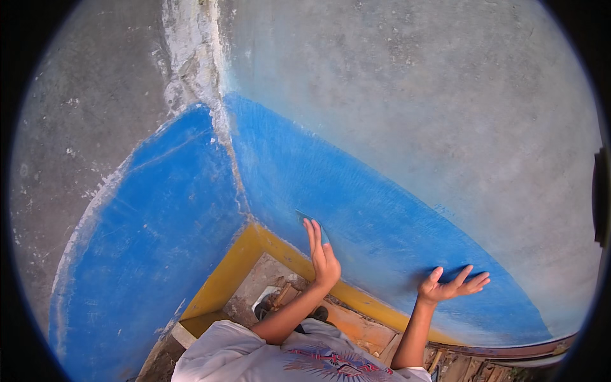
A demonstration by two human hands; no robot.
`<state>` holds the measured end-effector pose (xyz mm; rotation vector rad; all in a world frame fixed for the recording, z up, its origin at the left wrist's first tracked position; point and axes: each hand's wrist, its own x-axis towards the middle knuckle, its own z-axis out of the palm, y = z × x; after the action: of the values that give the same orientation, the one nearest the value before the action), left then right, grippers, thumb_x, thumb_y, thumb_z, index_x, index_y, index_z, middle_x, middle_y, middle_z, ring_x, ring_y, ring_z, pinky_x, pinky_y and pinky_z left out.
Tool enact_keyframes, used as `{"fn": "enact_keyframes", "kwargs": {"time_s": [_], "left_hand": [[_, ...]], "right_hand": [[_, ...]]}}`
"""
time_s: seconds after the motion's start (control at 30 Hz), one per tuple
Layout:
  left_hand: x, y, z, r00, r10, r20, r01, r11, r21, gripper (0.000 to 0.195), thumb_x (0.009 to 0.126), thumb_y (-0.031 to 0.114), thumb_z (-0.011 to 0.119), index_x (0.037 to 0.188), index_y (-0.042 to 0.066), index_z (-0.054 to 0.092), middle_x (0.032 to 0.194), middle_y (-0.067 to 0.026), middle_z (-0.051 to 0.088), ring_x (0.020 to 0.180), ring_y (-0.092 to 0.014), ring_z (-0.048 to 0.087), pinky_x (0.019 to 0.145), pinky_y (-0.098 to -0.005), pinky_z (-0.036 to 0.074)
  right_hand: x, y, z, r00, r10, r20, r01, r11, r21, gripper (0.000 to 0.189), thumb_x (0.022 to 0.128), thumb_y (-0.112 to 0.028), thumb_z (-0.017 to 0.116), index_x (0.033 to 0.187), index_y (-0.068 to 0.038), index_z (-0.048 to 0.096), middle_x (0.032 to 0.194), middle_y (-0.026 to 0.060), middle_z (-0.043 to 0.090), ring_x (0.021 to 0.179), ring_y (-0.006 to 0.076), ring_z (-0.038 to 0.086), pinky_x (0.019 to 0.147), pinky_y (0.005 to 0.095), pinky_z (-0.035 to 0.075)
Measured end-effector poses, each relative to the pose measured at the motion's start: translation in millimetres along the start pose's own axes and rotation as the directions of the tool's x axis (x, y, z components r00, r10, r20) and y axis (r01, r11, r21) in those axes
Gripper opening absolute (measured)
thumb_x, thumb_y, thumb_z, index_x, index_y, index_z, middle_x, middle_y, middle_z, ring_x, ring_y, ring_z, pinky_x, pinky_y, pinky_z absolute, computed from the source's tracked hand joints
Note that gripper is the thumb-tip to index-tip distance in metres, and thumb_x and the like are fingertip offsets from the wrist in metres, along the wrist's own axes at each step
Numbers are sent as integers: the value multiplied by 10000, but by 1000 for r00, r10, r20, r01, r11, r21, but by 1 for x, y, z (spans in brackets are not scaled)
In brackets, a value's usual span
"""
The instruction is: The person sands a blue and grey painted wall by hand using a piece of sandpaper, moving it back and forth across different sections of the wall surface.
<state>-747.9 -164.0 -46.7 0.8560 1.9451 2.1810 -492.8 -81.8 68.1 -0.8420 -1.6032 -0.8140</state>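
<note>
My left hand (325,260) presses a thin grey-blue sheet (301,215), which looks like sandpaper, flat against the blue-painted lower band (377,229) of the wall on the right. Most of the sheet is hidden behind my fingers; a corner shows past the fingertips and an edge by the thumb. Farther right, my right hand (451,285) is spread against or very near the same blue band, fingers apart and holding nothing. Whether its palm touches the paint I cannot tell.
A second blue wall (157,205) meets this one at a corner with a rough white plaster seam (198,62). Yellow skirting (286,250) runs along the base. Bare grey plaster (405,86) lies above. Wooden boards and scraps (363,329) cover the floor near my shoes (263,308).
</note>
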Motion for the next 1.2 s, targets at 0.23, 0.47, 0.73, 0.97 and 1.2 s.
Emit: {"fn": "enact_keyframes", "kwargs": {"time_s": [0.23,0.47,0.73,0.97,1.2], "left_hand": [[84,10,-23,896,-112,-430,61,989,-132,543,1075,207,265,1546,-56,200,1638,-233,110,1520,-355,122,1225,-451,150],[-5,20,7,995,92,38,-93,996,16,537,1061,166,257,1544,-62,209,1640,-255,59,1518,-418,48,1215,-505,101],[5,8,9,974,131,-187,-124,991,50,536,1043,102,296,1544,-65,208,1639,-262,46,1517,-429,38,1214,-502,94],[-24,51,18,984,174,39,-175,984,38,538,1038,99,302,1544,-64,214,1639,-261,46,1518,-422,35,1215,-496,94],[21,36,26,950,191,-247,-185,981,51,564,1048,134,287,1547,-85,142,1631,-283,30,1513,-443,15,1212,-515,50]], "right_hand": [[-5,4,-3,1000,-5,30,6,1000,-25,670,974,-463,524,1505,-74,404,1608,269,200,1495,467,140,1158,658,52],[-4,3,-1,1000,-4,16,4,1000,19,655,963,-449,515,1512,-110,403,1607,271,196,1501,455,127,1173,639,43],[-6,6,-1,999,-37,20,37,999,-2,659,953,-440,522,1511,-109,402,1602,276,203,1497,465,127,1171,644,52],[-6,8,0,999,-49,12,49,999,11,649,948,-439,519,1498,-109,420,1597,279,212,1494,468,138,1171,644,55],[-7,7,-1,999,-52,8,52,998,36,638,931,-402,549,1476,-84,448,1590,300,216,1490,483,142,1168,645,43]]}}
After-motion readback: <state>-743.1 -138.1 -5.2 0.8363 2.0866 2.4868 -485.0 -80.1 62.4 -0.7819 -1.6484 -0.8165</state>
